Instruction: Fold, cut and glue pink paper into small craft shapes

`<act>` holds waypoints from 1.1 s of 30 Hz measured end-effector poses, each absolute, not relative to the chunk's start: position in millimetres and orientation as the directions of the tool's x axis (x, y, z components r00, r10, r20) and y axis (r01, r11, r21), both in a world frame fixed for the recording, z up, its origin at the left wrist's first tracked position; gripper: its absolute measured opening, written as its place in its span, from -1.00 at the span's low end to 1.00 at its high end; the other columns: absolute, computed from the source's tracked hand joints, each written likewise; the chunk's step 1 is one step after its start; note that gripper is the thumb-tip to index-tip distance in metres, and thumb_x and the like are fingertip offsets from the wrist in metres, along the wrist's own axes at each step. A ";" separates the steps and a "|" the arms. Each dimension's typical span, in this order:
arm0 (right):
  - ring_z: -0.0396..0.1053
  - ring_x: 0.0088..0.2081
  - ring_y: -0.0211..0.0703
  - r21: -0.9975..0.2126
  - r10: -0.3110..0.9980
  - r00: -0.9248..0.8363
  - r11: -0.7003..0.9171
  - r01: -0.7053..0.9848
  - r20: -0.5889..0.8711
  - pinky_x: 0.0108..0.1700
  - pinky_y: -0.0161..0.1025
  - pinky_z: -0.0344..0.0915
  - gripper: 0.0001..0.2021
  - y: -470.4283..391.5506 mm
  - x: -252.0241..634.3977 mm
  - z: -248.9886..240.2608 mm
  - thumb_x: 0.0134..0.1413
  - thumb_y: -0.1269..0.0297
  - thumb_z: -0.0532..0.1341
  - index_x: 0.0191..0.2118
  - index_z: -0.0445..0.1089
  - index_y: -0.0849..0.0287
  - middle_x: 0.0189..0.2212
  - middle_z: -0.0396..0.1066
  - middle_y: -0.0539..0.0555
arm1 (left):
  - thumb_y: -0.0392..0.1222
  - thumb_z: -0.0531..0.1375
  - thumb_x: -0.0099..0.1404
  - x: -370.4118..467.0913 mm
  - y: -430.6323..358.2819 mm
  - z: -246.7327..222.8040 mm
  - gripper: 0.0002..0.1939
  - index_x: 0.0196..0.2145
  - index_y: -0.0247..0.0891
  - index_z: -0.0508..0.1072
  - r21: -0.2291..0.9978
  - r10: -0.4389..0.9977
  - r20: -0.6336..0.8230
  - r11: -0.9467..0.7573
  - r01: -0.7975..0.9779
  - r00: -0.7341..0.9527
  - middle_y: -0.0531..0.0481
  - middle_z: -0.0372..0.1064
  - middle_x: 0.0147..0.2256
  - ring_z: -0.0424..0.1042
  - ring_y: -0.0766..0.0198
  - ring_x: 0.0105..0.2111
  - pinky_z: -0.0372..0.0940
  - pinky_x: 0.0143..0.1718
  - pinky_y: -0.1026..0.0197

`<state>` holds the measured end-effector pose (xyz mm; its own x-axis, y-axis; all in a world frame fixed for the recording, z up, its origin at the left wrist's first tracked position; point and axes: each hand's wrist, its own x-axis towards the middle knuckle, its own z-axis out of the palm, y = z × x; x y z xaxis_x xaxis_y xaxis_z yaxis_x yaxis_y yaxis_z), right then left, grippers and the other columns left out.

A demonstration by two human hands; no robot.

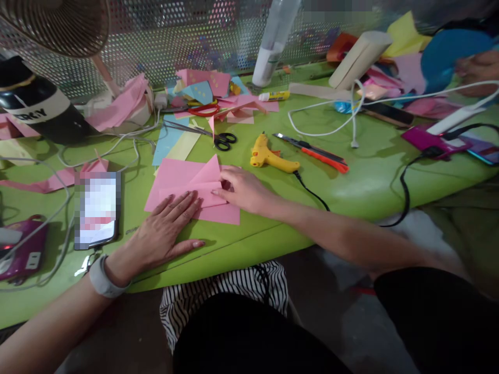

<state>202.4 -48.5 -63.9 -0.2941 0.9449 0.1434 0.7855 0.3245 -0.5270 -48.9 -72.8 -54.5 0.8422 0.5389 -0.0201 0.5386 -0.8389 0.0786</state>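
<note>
Pink paper (171,176) lies on the green table, with a folded pink piece (210,196) on top of it and a pointed flap standing up at its upper edge. My left hand (171,226) rests flat with fingers spread, its fingertips pressing the folded piece's left part. At the right end of that piece, my right hand (244,189) pinches its edge between thumb and curled fingers. Just beyond the paper are black-handled scissors (224,140). A yellow glue gun (268,156) lies right of them, beside a cutter knife (312,148) and a red-orange tool (325,160).
A phone (99,208) lies left of my left hand. Behind are paper scraps (206,85), a glue stick (275,96), a clear bottle (273,47), a black bottle (42,104) and a fan (58,23). White cable (312,106) and purple power strips (432,140) lie about. Another person's hand (477,72) shows at far right.
</note>
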 end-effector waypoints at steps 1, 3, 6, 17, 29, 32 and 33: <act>0.29 -0.30 -0.17 -0.527 0.945 -0.294 0.326 0.785 0.145 -0.29 -0.23 0.17 -0.81 -48.5 202.3 -63.9 0.15 0.25 0.25 -0.39 0.23 0.15 -0.27 0.33 0.06 | 0.30 -0.11 0.40 -49.0 -72.8 -54.6 -0.16 0.40 -0.22 -0.29 0.072 0.538 -0.019 -0.840 0.538 0.843 -0.15 -0.26 0.39 -0.21 0.10 0.38 -0.27 0.37 -0.04; 0.30 -0.29 -0.16 -0.529 0.945 -0.294 0.326 0.784 0.146 -0.28 -0.22 0.17 -0.82 -48.4 202.4 -64.0 0.15 0.25 0.25 -0.39 0.24 0.15 -0.25 0.34 0.06 | 0.30 -0.11 0.40 -49.2 -72.9 -54.5 -0.16 0.40 -0.24 -0.29 0.060 0.535 -0.016 -0.843 0.535 0.845 -0.16 -0.27 0.39 -0.22 0.09 0.38 -0.26 0.37 -0.04; 0.30 -0.28 -0.16 -0.534 0.947 -0.289 0.318 0.783 0.141 -0.27 -0.22 0.18 -0.82 -48.0 202.7 -64.3 0.15 0.25 0.25 -0.38 0.25 0.15 -0.24 0.35 0.07 | 0.30 -0.11 0.40 -49.2 -73.2 -54.0 -0.16 0.40 -0.24 -0.29 0.053 0.534 -0.020 -0.843 0.535 0.845 -0.16 -0.27 0.39 -0.22 0.09 0.38 -0.26 0.37 -0.04; 0.27 -0.36 -0.21 -0.568 0.951 -0.281 0.301 0.766 0.125 -0.33 -0.23 0.19 -0.84 -49.8 199.9 -60.3 0.16 0.28 0.25 -0.40 0.27 0.17 -0.29 0.35 0.06 | 0.28 -0.03 0.38 -49.9 -73.8 -54.2 -0.14 0.40 -0.14 -0.36 0.074 0.538 0.052 -0.842 0.534 0.841 -0.13 -0.24 0.39 -0.16 0.04 0.37 -0.22 0.37 -0.07; 0.27 -0.41 -0.26 -0.696 0.815 -0.374 0.575 0.430 0.443 -0.38 -0.26 0.28 -0.74 -50.3 204.7 -62.9 0.27 0.09 0.15 -0.32 0.36 0.18 -0.40 0.34 0.04 | 0.00 0.26 0.28 -64.7 -66.1 -49.5 0.05 0.39 -0.11 -0.43 0.348 0.760 0.492 -0.619 0.704 0.424 -0.32 -0.26 0.39 -0.12 -0.16 0.35 0.08 0.25 -0.28; 0.27 -0.41 -0.25 -0.702 0.812 -0.400 0.574 0.421 0.425 -0.36 -0.25 0.29 -0.75 -50.8 204.2 -63.2 0.28 0.10 0.14 -0.32 0.37 0.18 -0.39 0.35 0.05 | -0.01 0.23 0.31 -70.6 -63.6 -49.1 -0.01 0.40 -0.13 -0.39 0.520 0.848 0.356 -0.528 0.671 0.392 -0.31 0.19 0.24 0.22 -0.07 0.23 0.32 0.12 -0.18; 0.28 -0.40 -0.25 -0.702 0.806 -0.414 0.581 0.411 0.424 -0.37 -0.25 0.29 -0.75 -51.2 204.1 -62.7 0.28 0.11 0.14 -0.32 0.37 0.17 -0.39 0.35 0.06 | -0.02 0.22 0.32 -71.8 -62.8 -48.0 -0.09 0.40 -0.12 -0.27 0.552 0.858 0.309 -0.514 0.657 0.411 -0.27 0.31 0.17 0.32 -0.03 0.17 0.37 0.08 -0.13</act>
